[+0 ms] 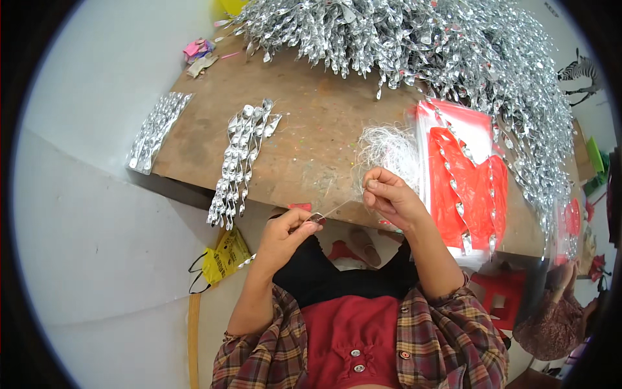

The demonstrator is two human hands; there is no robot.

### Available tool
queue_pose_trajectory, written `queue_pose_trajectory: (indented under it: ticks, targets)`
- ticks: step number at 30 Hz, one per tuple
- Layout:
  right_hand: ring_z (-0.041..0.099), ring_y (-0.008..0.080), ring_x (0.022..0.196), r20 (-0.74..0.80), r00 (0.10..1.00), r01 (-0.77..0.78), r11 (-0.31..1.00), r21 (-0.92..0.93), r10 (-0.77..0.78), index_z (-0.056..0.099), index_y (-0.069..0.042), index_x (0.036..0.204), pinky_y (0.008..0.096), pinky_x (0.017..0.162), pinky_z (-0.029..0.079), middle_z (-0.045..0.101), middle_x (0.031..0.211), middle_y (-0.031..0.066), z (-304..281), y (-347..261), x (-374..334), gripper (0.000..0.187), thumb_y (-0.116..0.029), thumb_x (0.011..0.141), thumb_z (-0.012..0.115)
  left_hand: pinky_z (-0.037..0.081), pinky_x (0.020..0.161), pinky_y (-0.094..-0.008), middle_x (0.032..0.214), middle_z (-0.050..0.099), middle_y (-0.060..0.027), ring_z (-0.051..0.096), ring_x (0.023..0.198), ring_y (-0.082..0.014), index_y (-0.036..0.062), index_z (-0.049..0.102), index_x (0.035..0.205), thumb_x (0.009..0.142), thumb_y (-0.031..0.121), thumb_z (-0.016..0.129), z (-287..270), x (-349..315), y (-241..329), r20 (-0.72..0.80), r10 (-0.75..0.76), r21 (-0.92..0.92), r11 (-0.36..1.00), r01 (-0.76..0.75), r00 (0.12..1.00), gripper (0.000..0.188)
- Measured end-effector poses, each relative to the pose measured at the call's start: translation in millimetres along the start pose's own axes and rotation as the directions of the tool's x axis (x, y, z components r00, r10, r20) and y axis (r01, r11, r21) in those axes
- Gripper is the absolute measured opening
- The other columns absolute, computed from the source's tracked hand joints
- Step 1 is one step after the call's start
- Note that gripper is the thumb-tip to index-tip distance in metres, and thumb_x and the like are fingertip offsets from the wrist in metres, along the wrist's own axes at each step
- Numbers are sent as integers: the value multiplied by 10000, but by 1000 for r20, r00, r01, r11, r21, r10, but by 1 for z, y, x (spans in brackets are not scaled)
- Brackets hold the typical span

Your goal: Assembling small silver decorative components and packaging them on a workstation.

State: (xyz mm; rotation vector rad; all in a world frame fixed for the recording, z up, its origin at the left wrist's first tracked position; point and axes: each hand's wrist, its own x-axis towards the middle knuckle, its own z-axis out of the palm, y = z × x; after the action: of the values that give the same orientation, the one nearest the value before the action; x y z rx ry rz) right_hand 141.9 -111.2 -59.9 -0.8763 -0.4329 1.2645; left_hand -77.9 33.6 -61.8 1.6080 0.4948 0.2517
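My left hand point(280, 238) is closed, its thumb and forefinger pinching the end of a silver twisted strip point(315, 218). More of a strip shows below that hand, by my forearm. A thin pale thread point(337, 208) runs from this pinch up to my right hand point(394, 200), whose thumb and fingertips are closed on it. Both hands are in front of the table's near edge, the right one higher. Beside the right hand lies a loose tangle of white thread point(392, 150). A bunch of silver twisted strips point(238, 155) hangs over the table edge, left of my hands.
A big heap of silver strips point(402, 39) covers the brown table's point(311, 110) far side and right. Flat silver strips point(159, 129) lie at the left edge. Red and white plastic bags point(476, 188) are at right. A yellow bag point(227, 259) stands below; another person point(551, 324) sits at right.
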Motion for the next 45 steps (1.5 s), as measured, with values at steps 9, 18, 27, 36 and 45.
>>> queue_pose_trajectory:
  ticks: [9, 18, 27, 36, 45]
  targets:
    - [307, 10, 401, 6, 995, -95, 995, -14, 95, 568, -63, 943, 141, 376, 210, 631, 735, 60, 18, 1, -5, 76, -113, 887, 577, 466, 810, -272, 956, 636, -92, 604, 944, -140, -20, 563, 1014, 857, 76, 618, -2, -4, -13, 386, -44, 52, 998, 26, 921, 192]
    - [582, 70, 682, 33, 992, -116, 992, -47, 118, 563, -67, 970, 139, 497, 358, 646, 795, 55, 26, 11, -14, 107, -117, 880, 594, 485, 672, -236, 891, 616, -69, 595, 733, -107, 10, 535, 1064, 897, 105, 569, 36, 12, 10, 202, -21, -489, 864, 119, 979, 195]
    - [391, 14, 473, -86, 996, -65, 937, -342, 38, 566, -53, 969, 149, 436, 302, 645, 755, 52, 26, -17, -23, 118, -100, 865, 599, 422, 510, -168, 689, 592, -14, 519, 559, -39, -12, 610, 917, 865, 60, 593, 53, 11, 24, -123, 38, -128, 990, -54, 992, 91]
    - [466, 35, 552, -127, 989, 16, 898, -439, -79, 569, -55, 1015, 172, 504, 362, 637, 763, 38, 17, -15, -18, 171, -86, 852, 608, 428, 506, -177, 696, 597, -17, 527, 554, -44, -14, 611, 918, 860, 58, 593, 53, 12, 20, -113, 19, -196, 980, -41, 993, 94]
    - [561, 225, 688, 348, 812, 336, -114, -935, -468, 629, -74, 860, 312, 634, 407, 581, 738, 69, 57, -5, -21, 114, -43, 753, 653, 440, 506, -180, 684, 601, -15, 546, 562, -48, -25, 612, 904, 854, 72, 608, 55, 17, 19, -213, 74, -33, 996, -83, 974, 109]
